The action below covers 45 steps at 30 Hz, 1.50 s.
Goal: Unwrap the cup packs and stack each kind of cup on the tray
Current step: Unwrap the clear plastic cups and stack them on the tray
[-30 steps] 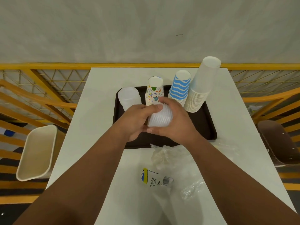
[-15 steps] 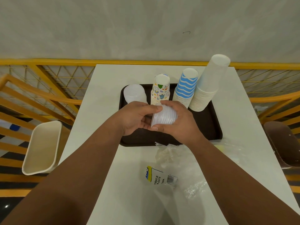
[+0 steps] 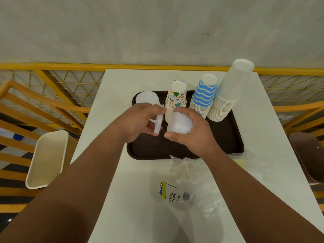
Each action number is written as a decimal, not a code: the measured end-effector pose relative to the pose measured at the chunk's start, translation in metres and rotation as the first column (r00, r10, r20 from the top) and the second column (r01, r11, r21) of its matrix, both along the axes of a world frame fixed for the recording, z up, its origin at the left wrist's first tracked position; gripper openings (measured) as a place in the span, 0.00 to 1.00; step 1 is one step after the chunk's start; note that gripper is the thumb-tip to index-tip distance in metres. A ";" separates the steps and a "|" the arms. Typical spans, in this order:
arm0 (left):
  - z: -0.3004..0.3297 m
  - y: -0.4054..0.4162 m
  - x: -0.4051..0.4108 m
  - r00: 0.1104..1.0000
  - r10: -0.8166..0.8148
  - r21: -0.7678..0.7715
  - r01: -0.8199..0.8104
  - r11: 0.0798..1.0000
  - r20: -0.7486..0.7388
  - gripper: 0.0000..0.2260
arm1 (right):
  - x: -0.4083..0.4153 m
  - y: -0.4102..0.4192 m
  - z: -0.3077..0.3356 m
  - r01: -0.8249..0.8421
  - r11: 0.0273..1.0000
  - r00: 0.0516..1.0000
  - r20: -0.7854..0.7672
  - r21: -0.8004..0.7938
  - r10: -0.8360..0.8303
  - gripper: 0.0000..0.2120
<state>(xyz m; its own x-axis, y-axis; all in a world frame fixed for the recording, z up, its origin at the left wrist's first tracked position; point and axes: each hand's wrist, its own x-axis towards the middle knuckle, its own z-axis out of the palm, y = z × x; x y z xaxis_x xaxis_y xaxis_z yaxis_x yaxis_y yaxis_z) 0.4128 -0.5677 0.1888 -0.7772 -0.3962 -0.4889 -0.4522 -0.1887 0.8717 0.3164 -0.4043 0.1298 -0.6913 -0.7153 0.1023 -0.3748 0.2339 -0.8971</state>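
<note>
Cream bin (image 3: 47, 159) standing on the floor, well left of the grip. Yellow railing (image 3: 52, 67) running beyond it, under a grey wall (image 3: 157, 28). Brown chair (image 3: 308, 155) far right.

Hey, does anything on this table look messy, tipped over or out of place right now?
The cup stacks on the tray stand upright. The only mess is loose clear plastic wrap and a printed cup wrapper lying crumpled on the table in front of the tray, left over from unwrapping.

A white table (image 3: 263, 130) carries a dark brown tray (image 3: 226, 137). Crumpled clear wrappers (image 3: 189, 171) and a printed wrapper (image 3: 172, 194) lie nearer
</note>
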 end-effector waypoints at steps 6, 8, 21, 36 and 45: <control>0.017 -0.047 -0.016 0.994 0.100 -0.643 -0.051 0.764 0.039 0.26 | -0.003 -0.004 -0.007 0.061 0.997 0.998 -0.021 0.054 -0.060 0.35; 0.013 -0.056 -0.027 0.987 -0.021 -0.771 0.137 0.622 0.158 0.27 | -0.003 -0.006 -0.009 0.069 0.995 0.997 -0.029 0.068 -0.067 0.35; -0.016 -0.067 -0.063 0.873 -0.222 -0.787 0.488 0.378 0.435 0.30 | -0.003 -0.001 -0.014 0.105 0.988 0.993 -0.064 0.116 -0.098 0.37; 0.007 0.036 -0.023 0.981 -0.180 -0.430 0.196 0.882 0.076 0.15 | -0.002 0.011 0.002 0.090 0.992 0.996 0.016 -0.090 -0.089 0.38; 0.004 0.039 -0.010 0.992 -0.113 -0.015 0.112 0.994 -0.057 0.12 | 0.003 0.014 0.008 0.011 0.996 1.000 -0.001 -0.090 -0.011 0.41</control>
